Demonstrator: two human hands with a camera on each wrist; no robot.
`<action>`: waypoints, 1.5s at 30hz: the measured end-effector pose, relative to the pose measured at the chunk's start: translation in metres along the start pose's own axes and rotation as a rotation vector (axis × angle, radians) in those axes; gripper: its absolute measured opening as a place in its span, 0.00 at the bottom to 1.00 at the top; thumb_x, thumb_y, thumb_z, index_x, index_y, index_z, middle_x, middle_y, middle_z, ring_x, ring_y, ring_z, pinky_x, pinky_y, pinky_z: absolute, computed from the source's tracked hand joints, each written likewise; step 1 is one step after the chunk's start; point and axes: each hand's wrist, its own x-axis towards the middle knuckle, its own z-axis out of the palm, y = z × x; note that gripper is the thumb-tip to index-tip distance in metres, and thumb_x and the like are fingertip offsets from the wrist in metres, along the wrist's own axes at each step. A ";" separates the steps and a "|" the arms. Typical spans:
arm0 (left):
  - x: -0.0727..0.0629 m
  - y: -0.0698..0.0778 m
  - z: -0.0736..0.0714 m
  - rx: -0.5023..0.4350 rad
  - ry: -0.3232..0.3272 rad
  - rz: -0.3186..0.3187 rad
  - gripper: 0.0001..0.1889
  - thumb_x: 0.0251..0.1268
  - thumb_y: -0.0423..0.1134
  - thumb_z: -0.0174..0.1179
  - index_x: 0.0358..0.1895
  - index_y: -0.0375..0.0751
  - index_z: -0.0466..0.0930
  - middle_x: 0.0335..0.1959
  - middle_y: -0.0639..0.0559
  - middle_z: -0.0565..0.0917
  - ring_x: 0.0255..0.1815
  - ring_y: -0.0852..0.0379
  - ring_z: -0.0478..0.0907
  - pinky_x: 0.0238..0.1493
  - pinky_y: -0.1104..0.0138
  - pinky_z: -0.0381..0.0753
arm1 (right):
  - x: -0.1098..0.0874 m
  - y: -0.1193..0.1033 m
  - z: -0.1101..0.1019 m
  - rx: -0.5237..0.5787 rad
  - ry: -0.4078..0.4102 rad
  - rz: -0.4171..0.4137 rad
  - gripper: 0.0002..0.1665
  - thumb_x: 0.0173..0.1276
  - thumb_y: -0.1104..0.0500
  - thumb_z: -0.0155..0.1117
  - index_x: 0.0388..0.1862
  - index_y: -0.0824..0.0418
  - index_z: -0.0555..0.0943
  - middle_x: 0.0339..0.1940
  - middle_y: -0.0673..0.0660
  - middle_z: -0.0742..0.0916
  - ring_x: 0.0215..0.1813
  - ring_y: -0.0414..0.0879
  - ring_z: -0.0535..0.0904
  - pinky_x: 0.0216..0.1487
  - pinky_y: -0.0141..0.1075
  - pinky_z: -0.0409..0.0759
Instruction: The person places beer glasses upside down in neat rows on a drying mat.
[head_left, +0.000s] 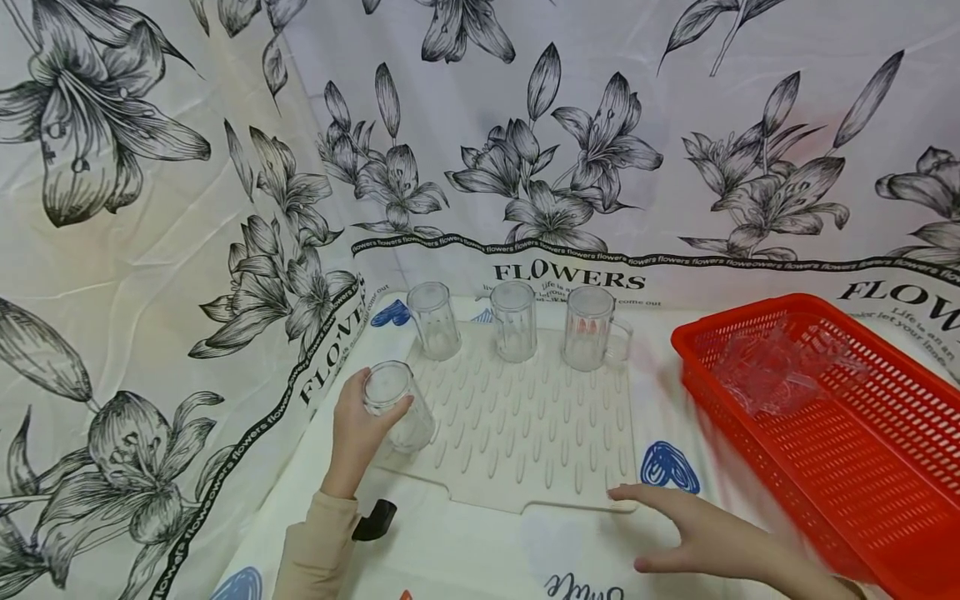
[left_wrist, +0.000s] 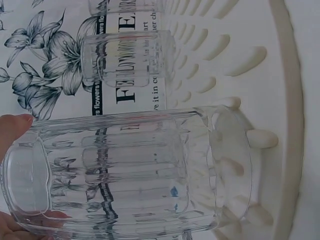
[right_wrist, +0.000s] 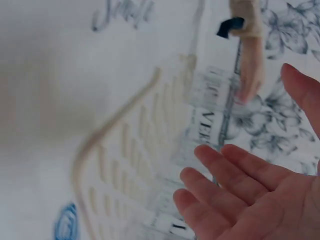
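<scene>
Clear mug (head_left: 411, 423) between left fingers (head_left: 357, 388)

The left hand (head_left: 360, 433) curls at the left edge of the tray (head_left: 487, 490). The right hand (head_left: 690, 530) reaches out, thumb apart, at the tray's near right corner.

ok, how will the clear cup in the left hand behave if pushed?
The clear cup is probably rigid and maybe fragile, given its glass-like walls. Might be slippery: surface looks shiny. Could tip on the bumpy tray, being taller than wide.
</scene>
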 end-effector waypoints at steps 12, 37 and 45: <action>-0.003 -0.002 -0.005 0.024 -0.014 -0.038 0.40 0.44 0.44 0.69 0.58 0.24 0.61 0.54 0.31 0.67 0.55 0.38 0.64 0.53 0.49 0.64 | -0.021 0.005 -0.113 -0.191 0.447 -0.054 0.39 0.52 0.56 0.70 0.64 0.53 0.66 0.59 0.56 0.72 0.59 0.51 0.66 0.50 0.25 0.67; -0.002 -0.005 -0.001 0.048 -0.015 -0.012 0.39 0.43 0.42 0.70 0.55 0.23 0.63 0.51 0.30 0.69 0.52 0.37 0.66 0.50 0.48 0.67 | -0.044 0.206 -0.204 -0.115 0.509 0.469 0.58 0.59 0.43 0.60 0.69 0.69 0.35 0.50 0.79 0.66 0.37 0.65 0.75 0.31 0.57 0.75; -0.001 -0.004 -0.001 0.038 -0.008 -0.020 0.39 0.42 0.42 0.70 0.56 0.24 0.63 0.52 0.30 0.69 0.53 0.37 0.66 0.50 0.48 0.67 | -0.035 0.186 -0.205 -0.162 0.389 0.432 0.57 0.59 0.50 0.62 0.61 0.85 0.35 0.51 0.87 0.58 0.49 0.77 0.60 0.42 0.64 0.65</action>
